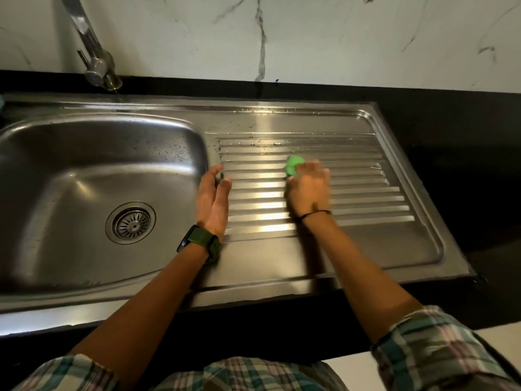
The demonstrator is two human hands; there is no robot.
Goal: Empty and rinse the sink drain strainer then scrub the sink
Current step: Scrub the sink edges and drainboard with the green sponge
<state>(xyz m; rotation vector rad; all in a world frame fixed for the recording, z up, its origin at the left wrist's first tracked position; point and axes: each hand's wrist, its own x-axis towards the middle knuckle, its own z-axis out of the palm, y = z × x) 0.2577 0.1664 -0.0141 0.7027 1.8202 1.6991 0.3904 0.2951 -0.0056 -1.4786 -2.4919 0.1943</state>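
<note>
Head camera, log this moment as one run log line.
step: scrubbing drainboard | right hand: holds green scrubber | left hand: open beside basin | strainer: seated in drain

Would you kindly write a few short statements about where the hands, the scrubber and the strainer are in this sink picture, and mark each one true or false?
1. The right hand grips a green scrubber on the ridged drainboard. True.
2. The strainer lies out on the drainboard. False: it sits in the drain at the bottom of the basin.
3. The left hand holds a sponge. False: its fingers are straight and hold nothing, at the drainboard's edge next to the basin.
4. Water is streaming from the faucet. False: no stream shows; only droplets lie on the steel.
5. The left wrist wears a dark green watch. True.
</note>
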